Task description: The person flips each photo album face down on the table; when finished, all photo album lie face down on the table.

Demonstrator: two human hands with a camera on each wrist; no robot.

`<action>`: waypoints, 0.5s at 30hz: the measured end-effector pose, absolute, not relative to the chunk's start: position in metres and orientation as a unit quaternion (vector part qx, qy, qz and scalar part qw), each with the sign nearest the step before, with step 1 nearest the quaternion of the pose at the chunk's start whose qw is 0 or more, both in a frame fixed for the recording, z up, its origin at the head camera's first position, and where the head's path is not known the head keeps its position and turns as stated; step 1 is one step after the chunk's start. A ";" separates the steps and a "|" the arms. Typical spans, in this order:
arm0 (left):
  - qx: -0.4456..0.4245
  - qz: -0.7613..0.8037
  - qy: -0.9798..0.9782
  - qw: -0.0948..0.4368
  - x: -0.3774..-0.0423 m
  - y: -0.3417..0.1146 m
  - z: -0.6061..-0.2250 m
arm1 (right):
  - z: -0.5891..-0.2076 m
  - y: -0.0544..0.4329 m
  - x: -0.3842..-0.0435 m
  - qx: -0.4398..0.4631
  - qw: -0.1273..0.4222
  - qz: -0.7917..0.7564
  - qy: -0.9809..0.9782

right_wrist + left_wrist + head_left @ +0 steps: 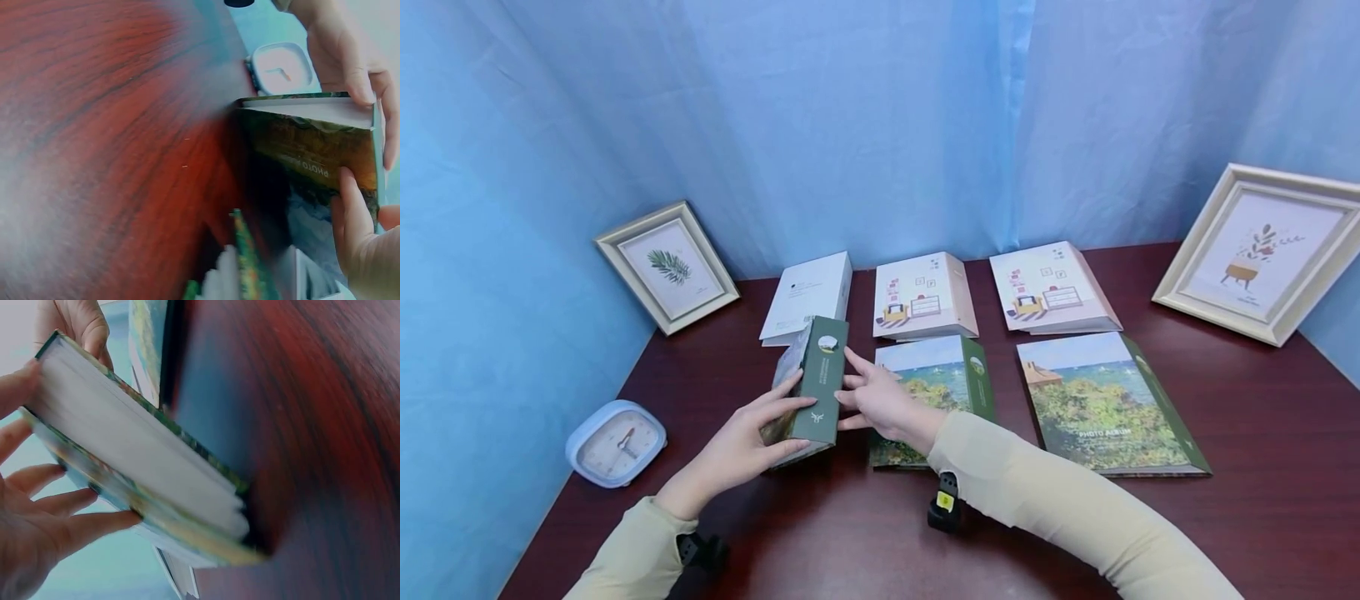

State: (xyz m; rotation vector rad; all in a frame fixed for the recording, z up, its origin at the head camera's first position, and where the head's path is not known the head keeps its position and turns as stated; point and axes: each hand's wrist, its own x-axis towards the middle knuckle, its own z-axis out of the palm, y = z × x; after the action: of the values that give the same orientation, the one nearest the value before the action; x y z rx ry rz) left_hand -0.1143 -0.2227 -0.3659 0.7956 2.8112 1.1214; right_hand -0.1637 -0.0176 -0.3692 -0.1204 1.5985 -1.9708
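A thick photo album (pixel 824 379) with a dark green spine stands tilted on its page edges at the left of the front row, spine up. My left hand (pixel 730 450) grips it from the left, its fingers spread over one cover and the spine and its thumb by the lower end. From the other side my right hand (pixel 891 404) holds it, fingertips on the facing cover. White page edges show between the covers in the left wrist view, where the album (pixel 137 437) slants downward. Lettering reading "PHOTO" appears on the cover (pixel 300 156) in the right wrist view.
Two landscape albums, one (pixel 955 375) partly behind my right arm and another (pixel 1105 408), lie to the right. Behind are a white album (pixel 808 292) and two with furniture drawings (pixel 917 296). Picture frames (pixel 670 267) stand at both sides; a blue clock (pixel 616 442) sits left.
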 end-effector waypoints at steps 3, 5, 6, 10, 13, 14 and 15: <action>0.258 0.317 0.913 0.007 -0.115 -0.223 -0.369 | -0.377 -0.021 -0.165 -0.029 0.293 -0.734 0.612; 0.256 0.293 0.921 0.011 -0.116 -0.224 -0.371 | -0.381 -0.022 -0.165 -0.023 0.292 -0.729 0.619; 0.255 0.283 0.925 0.012 -0.116 -0.224 -0.372 | -0.383 -0.023 -0.166 -0.021 0.291 -0.727 0.622; 0.249 0.261 0.933 0.020 -0.117 -0.225 -0.374 | -0.387 -0.026 -0.168 -0.014 0.287 -0.723 0.628; 0.247 0.258 0.934 0.027 -0.118 -0.226 -0.374 | -0.390 -0.028 -0.171 -0.008 0.286 -0.720 0.633; 0.245 0.257 0.934 0.029 -0.118 -0.226 -0.375 | -0.391 -0.029 -0.171 -0.004 0.285 -0.718 0.634; 0.245 0.256 0.935 0.031 -0.119 -0.227 -0.375 | -0.392 -0.030 -0.172 -0.001 0.285 -0.716 0.637</action>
State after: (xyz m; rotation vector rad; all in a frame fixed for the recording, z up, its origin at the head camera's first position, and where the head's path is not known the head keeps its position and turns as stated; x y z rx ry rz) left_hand -0.1188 -0.2269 -0.3750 0.7536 2.8803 0.7877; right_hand -0.1721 -0.0302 -0.3921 -0.0025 1.7032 -1.9153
